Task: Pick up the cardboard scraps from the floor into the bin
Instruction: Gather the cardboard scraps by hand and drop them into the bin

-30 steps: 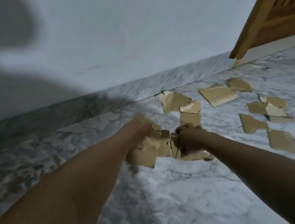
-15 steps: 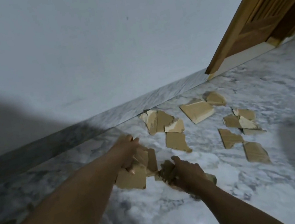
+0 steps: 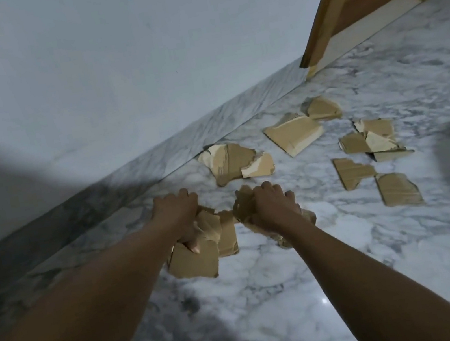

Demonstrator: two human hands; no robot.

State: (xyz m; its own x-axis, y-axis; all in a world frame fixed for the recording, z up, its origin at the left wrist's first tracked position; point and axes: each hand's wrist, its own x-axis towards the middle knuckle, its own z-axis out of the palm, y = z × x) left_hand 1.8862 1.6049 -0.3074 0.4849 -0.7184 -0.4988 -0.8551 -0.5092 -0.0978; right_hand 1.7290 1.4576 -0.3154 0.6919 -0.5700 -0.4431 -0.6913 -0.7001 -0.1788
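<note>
Open room: grey-white marble floor (image 3: 270, 290) near the person, below and between both forearms. Farther out, torn brown cardboard scraps (image 3: 293, 135) lie scattered flat, with strips of bare floor between them. A white wall (image 3: 126, 67) with a marble skirting strip (image 3: 238, 114) blocks the left and far side. A brown wooden door (image 3: 362, 1) closes off the upper right corner. The left hand (image 3: 175, 212) and right hand (image 3: 273, 207), each gripping scraps, leave a narrow gap between them.

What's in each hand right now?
Left hand: closed, holding flat cardboard scraps.
Right hand: closed, holding crumpled cardboard scraps.
</note>
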